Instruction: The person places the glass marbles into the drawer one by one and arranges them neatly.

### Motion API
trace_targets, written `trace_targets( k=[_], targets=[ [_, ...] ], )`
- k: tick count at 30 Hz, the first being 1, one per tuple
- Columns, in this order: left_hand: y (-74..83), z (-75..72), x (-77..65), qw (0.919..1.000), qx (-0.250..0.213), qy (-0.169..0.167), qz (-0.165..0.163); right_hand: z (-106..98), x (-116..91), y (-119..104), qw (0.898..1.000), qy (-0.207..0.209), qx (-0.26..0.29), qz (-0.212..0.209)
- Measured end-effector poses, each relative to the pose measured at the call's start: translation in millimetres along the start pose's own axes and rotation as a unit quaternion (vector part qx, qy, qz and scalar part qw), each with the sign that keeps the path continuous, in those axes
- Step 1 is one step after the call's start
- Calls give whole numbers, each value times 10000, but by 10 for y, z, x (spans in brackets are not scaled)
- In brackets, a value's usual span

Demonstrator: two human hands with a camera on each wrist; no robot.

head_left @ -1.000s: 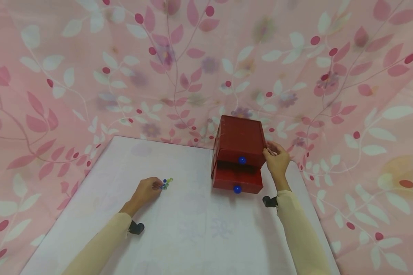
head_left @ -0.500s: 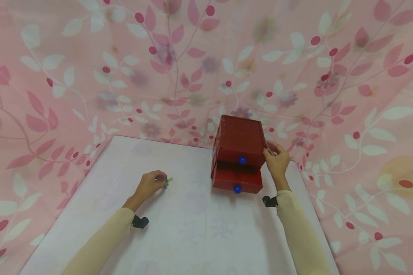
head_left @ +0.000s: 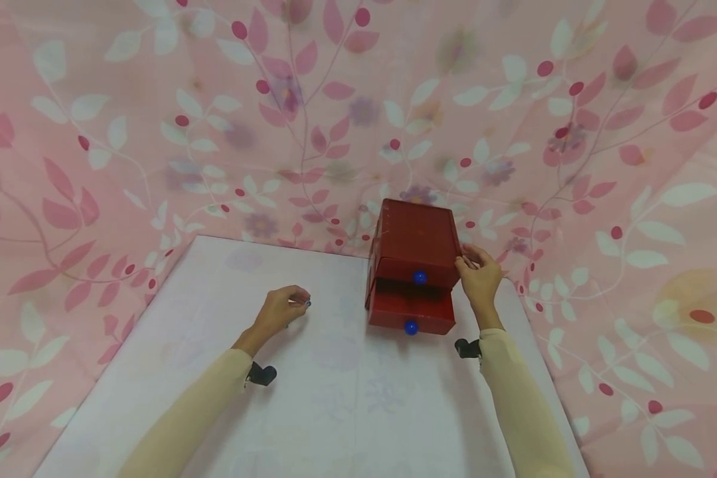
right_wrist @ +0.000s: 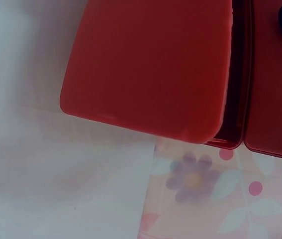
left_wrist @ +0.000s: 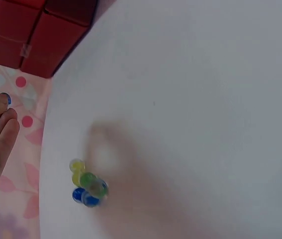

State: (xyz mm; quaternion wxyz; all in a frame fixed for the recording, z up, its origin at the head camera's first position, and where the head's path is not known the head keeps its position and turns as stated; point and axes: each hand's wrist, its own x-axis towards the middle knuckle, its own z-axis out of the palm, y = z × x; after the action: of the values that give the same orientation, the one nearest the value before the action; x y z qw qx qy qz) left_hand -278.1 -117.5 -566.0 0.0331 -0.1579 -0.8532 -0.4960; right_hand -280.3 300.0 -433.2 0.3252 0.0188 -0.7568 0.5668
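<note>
My left hand (head_left: 277,310) pinches a small blue marble (head_left: 308,303) between thumb and fingertips, raised over the white tabletop. The same marble (left_wrist: 8,98) peeks out at the fingertips in the left wrist view. Below that hand lies a cluster of yellow, green and blue glass marbles (left_wrist: 87,180), mostly hidden by the hand in the head view. A red two-drawer box (head_left: 419,229) with blue knobs stands at the back right. Its lower drawer (head_left: 411,317) is pulled out; the upper one is closed. My right hand (head_left: 481,279) holds the box's right side near the front corner.
The white table (head_left: 334,398) ends at a pink floral cloth wall (head_left: 311,133) behind and on both sides. The box stands close to the back edge. The pulled-out drawer juts toward me between the two hands.
My left hand has picked a blue marble from the cluster, lifted it and moved right and away from me, toward the box. The right hand has stayed in place on the box.
</note>
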Motion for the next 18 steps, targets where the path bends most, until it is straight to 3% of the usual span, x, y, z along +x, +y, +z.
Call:
trace_targets(
  k=[9, 18],
  targets=[
    [156, 138, 146, 9994, -170, -106, 297, -6, -2, 9, 10000, -14, -46, 22],
    [410, 257, 348, 9984, -250, -253, 429, -21, -2, 11, 10000, -6, 34, -22]
  ],
)
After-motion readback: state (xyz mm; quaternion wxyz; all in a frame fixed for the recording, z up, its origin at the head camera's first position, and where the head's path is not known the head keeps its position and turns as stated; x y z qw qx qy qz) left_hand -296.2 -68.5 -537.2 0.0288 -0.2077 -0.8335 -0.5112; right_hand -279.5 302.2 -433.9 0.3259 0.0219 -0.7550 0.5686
